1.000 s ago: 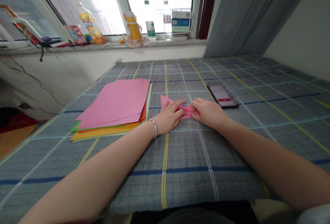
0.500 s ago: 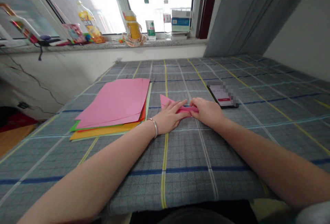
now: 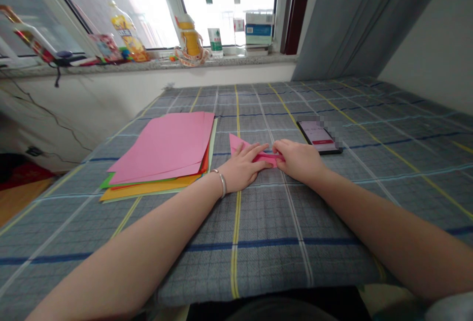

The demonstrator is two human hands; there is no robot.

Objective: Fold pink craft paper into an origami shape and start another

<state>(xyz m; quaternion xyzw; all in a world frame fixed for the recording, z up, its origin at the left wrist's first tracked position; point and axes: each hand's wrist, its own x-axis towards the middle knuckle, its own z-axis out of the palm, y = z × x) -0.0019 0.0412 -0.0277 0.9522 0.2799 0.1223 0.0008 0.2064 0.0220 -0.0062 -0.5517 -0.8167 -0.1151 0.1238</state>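
Observation:
A folded piece of pink paper [image 3: 235, 142] lies on the checked cloth between my hands, a pointed corner sticking out at its left. My left hand [image 3: 241, 168], with a silver bangle at the wrist, rests flat over the paper with its fingers spread. At the paper's right end, the fingers of my right hand [image 3: 298, 160] are closed on a folded edge. Part of the paper is hidden under both hands.
Left of my hands is a stack of coloured sheets [image 3: 166, 143], pink on top. A phone [image 3: 320, 137] lies beyond my right hand. Bottles, a yellow cup [image 3: 191, 42] and boxes [image 3: 258, 30] stand on the windowsill [image 3: 236, 61]. A grey curtain [image 3: 343, 20] hangs at the right.
My right fingers have shifted slightly, and the folded edge by them looks flatter and narrower. My left hand stays in place on the paper.

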